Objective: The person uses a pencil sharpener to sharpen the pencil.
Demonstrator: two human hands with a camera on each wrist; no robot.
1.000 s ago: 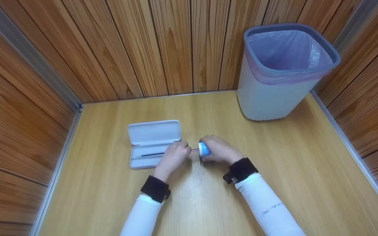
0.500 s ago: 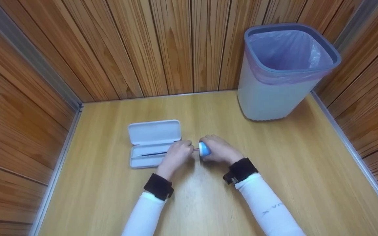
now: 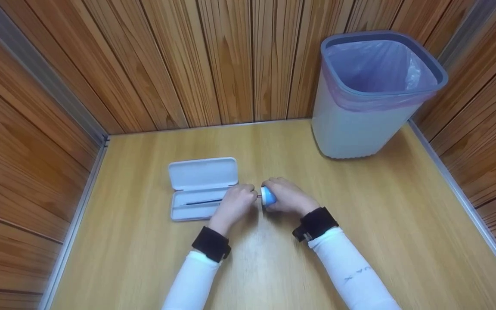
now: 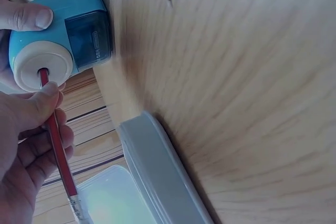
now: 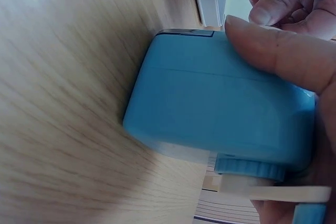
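Observation:
In the head view, my left hand [image 3: 236,201] pinches a red pencil [image 4: 59,153] between thumb and fingers. The pencil's front end sits inside the round white hole plate [image 4: 43,65] of a blue crank pencil sharpener [image 3: 268,196]. My right hand [image 3: 288,196] grips the sharpener's body, thumb on one side. The sharpener's pale crank arm [image 5: 281,192] shows in the right wrist view, apart from the thumb. A grey pencil case [image 3: 203,174] lies open beside my left hand. A thin dark rod [image 3: 203,202] shows over its tray; I cannot tell whether it is the pencil's back end.
A light bin [image 3: 351,129] with a grey rim and a pinkish liner stands at the back right. Wood-panelled walls [image 3: 235,64] enclose the table [image 3: 144,258] at the back and sides.
My left hand has slid slightly right along the pencil towards the sharpener, so less of the pencil shows between them. The right hand and sharpener stay in place.

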